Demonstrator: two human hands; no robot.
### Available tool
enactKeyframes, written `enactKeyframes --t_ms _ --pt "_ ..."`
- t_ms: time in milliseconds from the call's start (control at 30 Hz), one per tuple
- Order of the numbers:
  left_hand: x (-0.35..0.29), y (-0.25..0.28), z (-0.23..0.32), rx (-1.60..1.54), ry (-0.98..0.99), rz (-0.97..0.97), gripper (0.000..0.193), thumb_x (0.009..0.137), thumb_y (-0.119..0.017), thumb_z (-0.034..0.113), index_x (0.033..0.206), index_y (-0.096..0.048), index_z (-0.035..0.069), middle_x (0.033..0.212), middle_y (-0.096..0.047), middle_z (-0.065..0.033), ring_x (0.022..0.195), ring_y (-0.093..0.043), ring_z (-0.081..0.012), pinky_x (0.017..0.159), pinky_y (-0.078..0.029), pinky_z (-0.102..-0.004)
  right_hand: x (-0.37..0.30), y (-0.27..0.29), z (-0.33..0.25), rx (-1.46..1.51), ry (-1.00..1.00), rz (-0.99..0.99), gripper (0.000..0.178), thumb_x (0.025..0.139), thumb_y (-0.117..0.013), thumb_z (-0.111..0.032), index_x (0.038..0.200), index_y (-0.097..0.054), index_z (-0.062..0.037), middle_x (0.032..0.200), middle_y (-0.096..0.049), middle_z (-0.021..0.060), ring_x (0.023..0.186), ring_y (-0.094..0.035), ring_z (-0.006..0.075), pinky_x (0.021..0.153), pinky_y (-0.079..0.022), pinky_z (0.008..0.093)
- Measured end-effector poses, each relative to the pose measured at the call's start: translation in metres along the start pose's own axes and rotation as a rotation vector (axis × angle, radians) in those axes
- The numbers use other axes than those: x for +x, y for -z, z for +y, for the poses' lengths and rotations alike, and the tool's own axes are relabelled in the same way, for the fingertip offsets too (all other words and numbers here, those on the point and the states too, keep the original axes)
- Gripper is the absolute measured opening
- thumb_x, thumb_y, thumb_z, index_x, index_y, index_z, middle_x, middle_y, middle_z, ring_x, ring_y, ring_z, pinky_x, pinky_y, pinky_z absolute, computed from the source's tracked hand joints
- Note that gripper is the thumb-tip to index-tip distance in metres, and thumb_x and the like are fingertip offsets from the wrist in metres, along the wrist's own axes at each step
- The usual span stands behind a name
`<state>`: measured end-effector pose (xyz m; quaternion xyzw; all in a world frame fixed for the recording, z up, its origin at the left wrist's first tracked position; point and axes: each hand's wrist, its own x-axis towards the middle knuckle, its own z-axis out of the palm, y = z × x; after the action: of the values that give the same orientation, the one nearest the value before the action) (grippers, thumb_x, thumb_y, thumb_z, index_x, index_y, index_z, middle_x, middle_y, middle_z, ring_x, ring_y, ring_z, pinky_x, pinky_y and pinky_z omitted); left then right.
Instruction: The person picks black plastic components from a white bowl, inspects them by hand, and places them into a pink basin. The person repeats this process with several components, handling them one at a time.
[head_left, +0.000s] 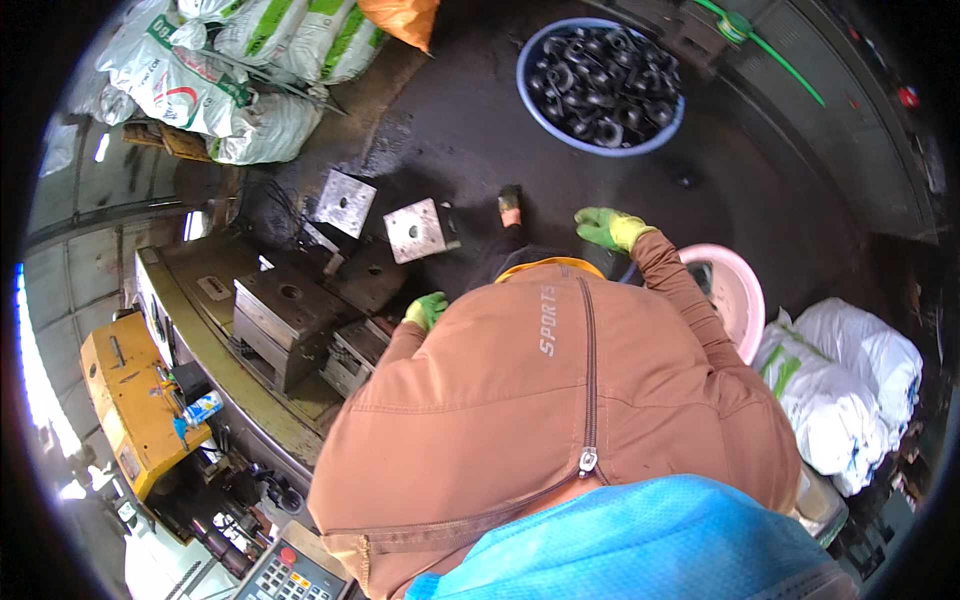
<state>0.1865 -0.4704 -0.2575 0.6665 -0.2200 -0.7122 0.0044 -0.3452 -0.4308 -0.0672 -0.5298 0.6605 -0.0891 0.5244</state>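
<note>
My right hand point(612, 229), in a green-yellow glove, is held out to the left over the dark floor, beside the pink tub point(745, 290). Its fingers are stretched out and nothing shows in them. A matching glove covers my left hand point(427, 310), which is close to my body near the dark metal mould blocks point(290, 300). Part of that hand is hidden by my jacket; the visible fingers look extended and hold nothing I can see. Ahead of it, two square metal plates with holes, one plate point(414, 231) nearer and another plate point(345, 203) farther left, lie flat.
A blue-rimmed tub point(527, 95) full of black rounded parts stands on the floor ahead. White sacks point(190, 85) are piled at the far left, others point(830, 400) at the right. A yellow machine housing point(130, 400) and a control panel point(290, 575) stand left.
</note>
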Motion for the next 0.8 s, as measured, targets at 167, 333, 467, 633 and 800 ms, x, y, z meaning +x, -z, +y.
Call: enactKeyframes --t_ms 167,333,467,633,800 --pt "-0.003 0.018 0.087 0.093 -0.033 0.105 0.038 0.091 -0.049 0.037 0.125 -0.051 0.018 0.114 -0.055 -0.0074 0.097 -0.050 -0.0253 0.090 -0.043 -0.0377 0.121 0.012 0.018 -0.272 -0.269 -0.112 0.048 0.088 -0.050 -0.038 0.127 -0.057 -0.0109 0.133 -0.055 0.0144 0.122 -0.052 0.0322 0.103 -0.041 0.0414" --pt "0.037 0.058 0.196 0.026 -0.065 0.181 0.049 0.091 -0.055 0.038 0.134 -0.044 0.016 0.128 -0.051 -0.0100 0.112 -0.048 -0.0263 0.097 -0.041 -0.0377 0.203 0.035 0.082 -0.024 -0.293 0.165 0.041 0.087 -0.058 -0.027 0.120 -0.059 -0.0030 0.127 -0.058 0.0173 0.119 -0.054 0.0334 0.102 -0.040 0.0383" --pt "0.076 0.052 0.309 0.139 -0.081 0.185 0.060 0.091 -0.059 0.038 0.142 -0.039 0.015 0.138 -0.047 -0.0120 0.124 -0.046 -0.0271 0.102 -0.038 -0.0376 0.239 0.074 0.129 -0.672 -0.110 -0.100 0.032 0.086 -0.053 -0.017 0.115 -0.062 -0.0069 0.118 -0.060 0.0141 0.107 -0.057 0.0310 0.092 -0.044 0.0385" --pt "0.116 -0.021 0.466 0.321 -0.104 0.146 0.086 0.087 -0.059 0.054 0.153 -0.018 0.018 0.155 -0.025 -0.0139 0.143 -0.024 -0.0282 0.113 -0.024 -0.0397 0.288 0.125 0.124 -0.025 -0.501 0.047 0.027 0.088 -0.054 -0.021 0.110 -0.063 -0.0092 0.105 -0.060 0.0105 0.092 -0.056 0.0266 0.079 -0.043 0.0359" --pt "0.169 -0.066 0.598 0.841 -0.458 -0.045 0.062 0.089 -0.055 0.044 0.143 -0.035 0.021 0.153 -0.029 -0.0128 0.139 -0.030 -0.0306 0.112 -0.027 -0.0408 0.398 0.220 0.091 0.242 -0.494 0.116 0.023 0.089 -0.055 -0.024 0.106 -0.064 -0.0115 0.092 -0.060 0.0070 0.077 -0.055 0.0223 0.067 -0.042 0.0334"
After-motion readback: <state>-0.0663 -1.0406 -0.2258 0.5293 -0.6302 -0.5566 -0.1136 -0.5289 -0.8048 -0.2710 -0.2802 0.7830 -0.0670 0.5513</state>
